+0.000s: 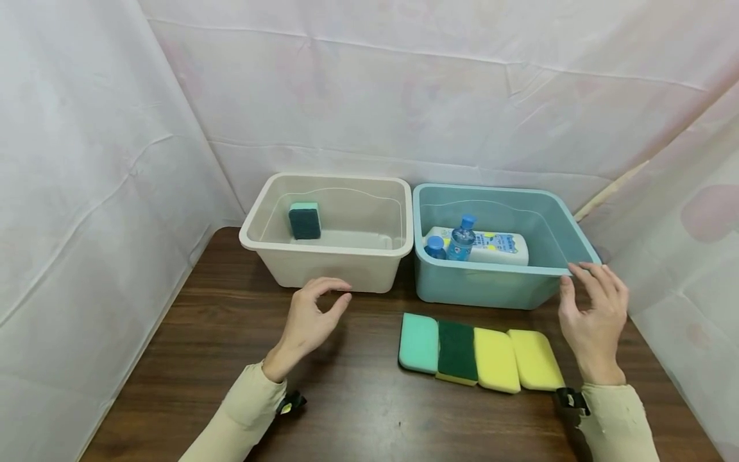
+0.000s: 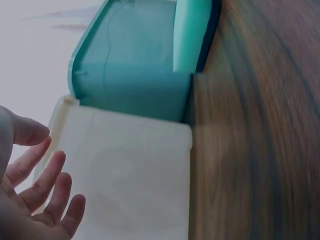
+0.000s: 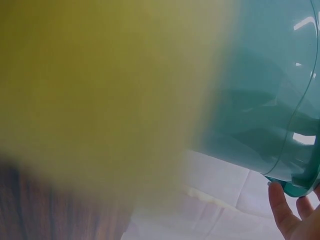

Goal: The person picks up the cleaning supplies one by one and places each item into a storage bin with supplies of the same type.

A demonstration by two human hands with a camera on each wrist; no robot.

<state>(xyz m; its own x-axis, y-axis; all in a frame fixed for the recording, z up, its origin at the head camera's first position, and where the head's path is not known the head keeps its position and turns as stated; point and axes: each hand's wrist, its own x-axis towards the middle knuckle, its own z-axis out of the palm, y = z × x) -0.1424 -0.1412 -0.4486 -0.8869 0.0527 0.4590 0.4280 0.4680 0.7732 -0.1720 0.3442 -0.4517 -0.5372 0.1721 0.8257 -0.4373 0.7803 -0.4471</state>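
Note:
My left hand [image 1: 310, 317] hovers over the table just in front of the beige bin [image 1: 326, 266], holding nothing, with thumb and fingers loosely bent and apart. My right hand [image 1: 596, 314] is by the front right corner of the blue bin [image 1: 479, 289]; its fingertips overlap the rim, and I cannot tell whether they touch it. Nothing shows between its fingers. Left of that hand, several sponges lie in a row: a mint one [image 1: 419, 343], a dark green one [image 1: 457, 350] and two yellow ones, one being the rightmost yellow sponge [image 1: 535, 360]. A yellow blur [image 3: 100, 90] fills much of the right wrist view.
Inside the beige bin a green sponge [image 1: 305, 222] stands against the back wall. The blue bin holds a white bottle [image 1: 502, 248] on its side and two small blue-capped bottles, one a clear bottle [image 1: 462, 240]. White cloth [image 1: 404, 115] hangs behind and along both sides.

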